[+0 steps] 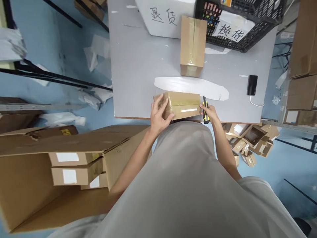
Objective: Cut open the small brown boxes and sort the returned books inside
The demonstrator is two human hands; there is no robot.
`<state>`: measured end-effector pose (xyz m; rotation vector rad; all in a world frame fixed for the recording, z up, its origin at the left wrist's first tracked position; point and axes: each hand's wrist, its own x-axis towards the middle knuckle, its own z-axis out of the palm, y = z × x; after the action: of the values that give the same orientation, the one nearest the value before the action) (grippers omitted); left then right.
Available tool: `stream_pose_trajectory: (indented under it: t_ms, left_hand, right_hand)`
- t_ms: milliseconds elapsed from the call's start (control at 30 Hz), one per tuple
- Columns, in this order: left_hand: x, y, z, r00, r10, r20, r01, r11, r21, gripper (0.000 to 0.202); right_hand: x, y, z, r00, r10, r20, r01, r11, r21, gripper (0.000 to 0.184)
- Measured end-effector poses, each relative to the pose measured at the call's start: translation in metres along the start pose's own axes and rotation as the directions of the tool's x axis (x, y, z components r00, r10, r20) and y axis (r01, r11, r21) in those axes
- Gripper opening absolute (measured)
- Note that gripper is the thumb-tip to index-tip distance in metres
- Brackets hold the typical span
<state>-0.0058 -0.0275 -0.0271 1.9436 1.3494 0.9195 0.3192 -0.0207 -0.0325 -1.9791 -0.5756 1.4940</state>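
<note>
A taped cardboard box (185, 102) lies at the table's near edge, close against my body. My left hand (159, 114) grips its left end, thumb on the near side and fingers over the far side. At the other end, my right hand (209, 111) is closed around a yellow and black box cutter (206, 115), with fingertips touching the box's right end. Whether the cutter's blade is out, I cannot tell. Beyond this box, a second taped cardboard box (193, 46) stands on the table.
On the grey table (136, 72) are a white bin (163, 16), a black plastic crate (242, 43) and a phone (252, 85) on a cable. A large open carton (24, 185) holding boxes stands at left. Several opened boxes (255, 135) litter the floor at right.
</note>
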Motion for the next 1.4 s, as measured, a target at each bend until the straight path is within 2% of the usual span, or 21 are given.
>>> stream_pose_trajectory:
  t_ms: [100,233,333,433,500,600,633,700,767,833,900,967,1167,1300,1400]
  left_hand:
    - [-0.008,0.005,0.003,0.99,-0.136,-0.036,0.133,0.989,-0.068,0.091]
    - [-0.004,0.0,0.024,0.971,-0.239,0.029,0.24,0.947,-0.215,0.09]
    - [0.004,-0.005,0.05,0.961,-0.256,0.104,0.276,0.912,-0.303,0.091]
    - [0.01,-0.008,0.071,0.954,-0.246,0.169,0.291,0.891,-0.348,0.09]
    - [0.012,-0.011,0.078,0.952,-0.234,0.197,0.293,0.883,-0.367,0.087]
    - [0.011,-0.018,0.079,0.95,-0.234,0.207,0.298,0.88,-0.37,0.084]
    - [0.011,-0.022,0.078,0.948,-0.242,0.206,0.304,0.879,-0.366,0.085]
    - [0.01,-0.027,0.076,0.945,-0.254,0.205,0.314,0.879,-0.359,0.093]
    - [0.01,-0.03,0.072,0.946,-0.244,0.213,0.308,0.881,-0.359,0.1]
    - [0.01,-0.031,0.069,0.946,-0.218,0.24,0.295,0.884,-0.363,0.098]
    - [0.01,-0.031,0.066,0.941,-0.201,0.273,0.295,0.881,-0.37,0.095]
    - [0.01,-0.03,0.064,0.933,-0.197,0.301,0.308,0.87,-0.385,0.095]
    - [0.01,-0.032,0.067,0.92,-0.201,0.337,0.354,0.795,-0.492,0.095]
    - [0.009,-0.034,0.071,0.916,-0.209,0.343,0.374,0.751,-0.543,0.099]
    - [0.008,-0.035,0.072,0.922,-0.202,0.331,0.361,0.758,-0.544,0.1]
  right_hand:
    - [-0.008,-0.002,0.003,0.993,-0.109,-0.036,0.109,0.994,-0.01,0.041]
    - [-0.018,-0.005,-0.017,0.965,-0.227,-0.129,0.205,0.965,-0.164,0.041]
    - [-0.02,-0.009,-0.04,0.943,-0.259,-0.209,0.194,0.938,-0.287,0.041]
    - [-0.019,-0.014,-0.058,0.932,-0.282,-0.226,0.165,0.888,-0.43,0.044]
    - [-0.021,-0.02,-0.065,0.915,-0.34,-0.217,0.173,0.817,-0.55,0.047]
    - [-0.029,-0.033,-0.063,0.839,-0.506,-0.201,0.23,0.663,-0.712,0.053]
    - [-0.033,-0.038,-0.058,0.819,-0.551,-0.159,0.26,0.604,-0.754,0.055]
    - [-0.041,-0.049,-0.044,0.817,-0.577,0.013,0.338,0.46,-0.821,0.059]
    - [-0.048,-0.061,-0.024,0.828,-0.503,0.249,0.426,0.275,-0.862,0.058]
    - [-0.053,-0.073,-0.003,0.817,-0.366,0.445,0.507,0.089,-0.858,0.054]
    - [-0.054,-0.084,0.016,0.8,-0.227,0.556,0.561,-0.048,-0.826,0.051]
    - [-0.053,-0.094,0.032,0.784,-0.122,0.609,0.594,-0.136,-0.793,0.049]
    - [-0.047,-0.114,0.054,0.75,0.054,0.659,0.646,-0.272,-0.713,0.048]
    - [-0.046,-0.121,0.059,0.748,0.095,0.656,0.65,-0.302,-0.697,0.049]
    - [-0.046,-0.124,0.062,0.749,0.106,0.654,0.65,-0.308,-0.695,0.05]
